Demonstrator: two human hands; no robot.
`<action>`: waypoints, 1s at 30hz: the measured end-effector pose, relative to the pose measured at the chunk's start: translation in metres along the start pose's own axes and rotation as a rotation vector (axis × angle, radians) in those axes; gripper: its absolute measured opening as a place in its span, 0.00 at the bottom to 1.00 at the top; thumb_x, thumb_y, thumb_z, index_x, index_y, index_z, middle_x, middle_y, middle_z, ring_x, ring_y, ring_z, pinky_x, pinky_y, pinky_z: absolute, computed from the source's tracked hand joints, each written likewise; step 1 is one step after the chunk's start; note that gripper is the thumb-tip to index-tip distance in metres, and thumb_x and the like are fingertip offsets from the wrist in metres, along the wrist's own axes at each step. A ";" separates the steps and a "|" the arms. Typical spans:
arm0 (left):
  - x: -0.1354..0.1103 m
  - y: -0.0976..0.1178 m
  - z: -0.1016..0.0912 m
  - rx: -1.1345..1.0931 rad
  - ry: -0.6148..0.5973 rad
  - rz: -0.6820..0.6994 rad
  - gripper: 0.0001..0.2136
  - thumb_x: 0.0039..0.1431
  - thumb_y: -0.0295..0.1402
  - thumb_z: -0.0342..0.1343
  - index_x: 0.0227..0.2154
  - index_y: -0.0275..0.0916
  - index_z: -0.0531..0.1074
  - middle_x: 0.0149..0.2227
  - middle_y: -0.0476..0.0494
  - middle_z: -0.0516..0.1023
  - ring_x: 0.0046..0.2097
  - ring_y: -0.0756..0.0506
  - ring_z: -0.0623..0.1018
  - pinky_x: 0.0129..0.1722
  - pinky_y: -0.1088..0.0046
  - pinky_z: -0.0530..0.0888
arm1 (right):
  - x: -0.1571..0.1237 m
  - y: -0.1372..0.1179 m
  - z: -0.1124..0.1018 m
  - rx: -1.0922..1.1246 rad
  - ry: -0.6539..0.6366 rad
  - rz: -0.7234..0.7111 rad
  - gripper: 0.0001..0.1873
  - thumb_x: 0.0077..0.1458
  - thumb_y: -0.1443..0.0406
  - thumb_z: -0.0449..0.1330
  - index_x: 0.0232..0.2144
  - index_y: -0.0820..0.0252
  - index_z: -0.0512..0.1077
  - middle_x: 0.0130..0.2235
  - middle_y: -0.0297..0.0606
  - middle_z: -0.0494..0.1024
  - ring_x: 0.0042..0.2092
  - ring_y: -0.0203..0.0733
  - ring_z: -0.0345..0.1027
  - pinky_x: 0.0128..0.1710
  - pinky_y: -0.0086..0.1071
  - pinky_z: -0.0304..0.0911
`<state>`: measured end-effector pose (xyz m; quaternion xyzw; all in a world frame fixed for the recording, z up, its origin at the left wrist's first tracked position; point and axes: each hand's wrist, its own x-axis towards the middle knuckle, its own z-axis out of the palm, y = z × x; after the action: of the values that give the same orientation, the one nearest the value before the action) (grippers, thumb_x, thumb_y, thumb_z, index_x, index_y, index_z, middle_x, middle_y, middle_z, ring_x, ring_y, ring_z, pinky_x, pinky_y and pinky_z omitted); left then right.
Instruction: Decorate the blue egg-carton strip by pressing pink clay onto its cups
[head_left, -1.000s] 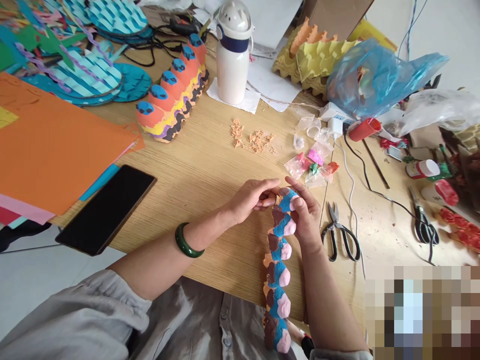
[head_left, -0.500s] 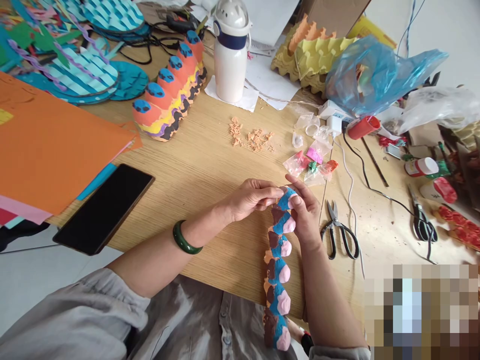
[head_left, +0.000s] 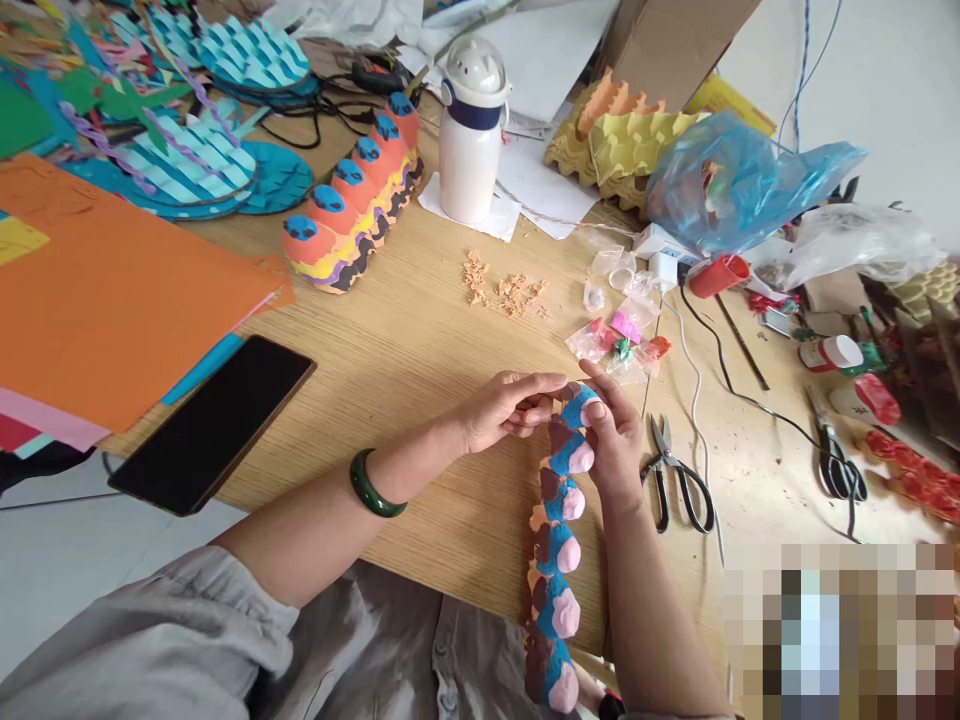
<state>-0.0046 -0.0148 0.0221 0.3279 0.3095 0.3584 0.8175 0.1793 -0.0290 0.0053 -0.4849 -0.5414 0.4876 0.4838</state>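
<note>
A strip of egg carton (head_left: 559, 545) runs from the far end in my hands down towards my shirt. Blue and brown modelling clay covers its bumps, with pink lumps along the right side and bare orange patches on the left. My right hand (head_left: 616, 440) grips the far end, thumb on the near side by a pink lump and index finger raised. At that same end, my left hand (head_left: 514, 408) touches the brown left edge, its index finger stretched along the top and the others curled. Whether a bit of clay is between its fingers is hidden.
A clay-covered orange carton (head_left: 352, 200) and a white bottle (head_left: 469, 140) stand at the back. Orange crumbs (head_left: 517, 293) and small clay bags (head_left: 622, 335) lie ahead. Scissors (head_left: 675, 470) are to the right, a phone (head_left: 214, 425) to the left.
My left index finger has straightened over the strip's end, where it was pinching the edge with the thumb. My right hand keeps its grip. The whole view has shifted slightly.
</note>
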 end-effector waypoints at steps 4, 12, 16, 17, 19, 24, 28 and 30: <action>0.001 -0.001 0.000 0.016 0.038 -0.013 0.23 0.48 0.52 0.69 0.23 0.35 0.71 0.18 0.59 0.53 0.22 0.56 0.50 0.22 0.75 0.48 | -0.001 -0.003 0.004 -0.028 -0.023 -0.012 0.29 0.55 0.48 0.67 0.56 0.52 0.76 0.41 0.38 0.81 0.41 0.42 0.75 0.42 0.35 0.72; 0.004 -0.006 -0.002 -0.017 -0.013 0.092 0.17 0.47 0.44 0.71 0.25 0.34 0.78 0.18 0.56 0.59 0.23 0.56 0.56 0.24 0.75 0.50 | 0.000 -0.009 0.006 0.022 -0.013 0.024 0.31 0.53 0.47 0.68 0.55 0.53 0.77 0.40 0.37 0.82 0.41 0.43 0.77 0.41 0.35 0.72; 0.003 -0.008 -0.003 0.066 -0.030 0.178 0.14 0.51 0.42 0.69 0.24 0.34 0.79 0.17 0.55 0.60 0.23 0.56 0.58 0.25 0.74 0.53 | -0.001 -0.011 0.005 0.015 0.010 0.017 0.30 0.53 0.47 0.68 0.54 0.53 0.78 0.39 0.37 0.82 0.40 0.43 0.77 0.41 0.35 0.72; 0.004 -0.008 -0.003 0.086 -0.026 0.190 0.14 0.51 0.42 0.69 0.24 0.34 0.79 0.17 0.55 0.61 0.23 0.55 0.58 0.25 0.74 0.53 | 0.000 -0.011 0.005 0.020 0.007 0.012 0.29 0.53 0.48 0.68 0.54 0.53 0.78 0.39 0.37 0.82 0.40 0.43 0.77 0.41 0.35 0.72; 0.004 -0.008 -0.003 0.120 -0.016 0.204 0.13 0.52 0.41 0.68 0.25 0.34 0.79 0.17 0.55 0.62 0.23 0.55 0.59 0.26 0.74 0.53 | 0.000 -0.012 0.005 0.027 -0.002 0.004 0.28 0.53 0.48 0.68 0.54 0.53 0.78 0.39 0.37 0.83 0.40 0.42 0.77 0.41 0.35 0.72; 0.004 -0.008 -0.004 0.085 -0.042 0.157 0.12 0.50 0.39 0.69 0.32 0.35 0.81 0.21 0.54 0.67 0.23 0.56 0.58 0.24 0.75 0.53 | 0.001 -0.011 0.004 0.028 0.012 -0.005 0.28 0.54 0.48 0.68 0.54 0.52 0.78 0.38 0.35 0.82 0.37 0.40 0.75 0.39 0.34 0.71; 0.002 -0.003 -0.005 0.002 -0.067 0.014 0.15 0.53 0.45 0.66 0.30 0.35 0.78 0.18 0.57 0.58 0.21 0.56 0.51 0.22 0.76 0.49 | -0.001 -0.012 0.002 -0.011 0.005 0.001 0.31 0.54 0.48 0.68 0.56 0.52 0.76 0.40 0.37 0.82 0.40 0.42 0.76 0.41 0.36 0.72; 0.002 0.000 -0.005 -0.022 -0.039 -0.014 0.19 0.55 0.50 0.63 0.30 0.35 0.77 0.17 0.59 0.53 0.21 0.56 0.47 0.21 0.76 0.46 | -0.001 -0.012 0.002 -0.026 -0.006 -0.004 0.31 0.53 0.48 0.68 0.56 0.51 0.76 0.41 0.37 0.81 0.41 0.43 0.76 0.42 0.37 0.72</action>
<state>-0.0071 -0.0118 0.0184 0.3238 0.2917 0.3495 0.8294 0.1768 -0.0311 0.0166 -0.4884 -0.5502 0.4811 0.4767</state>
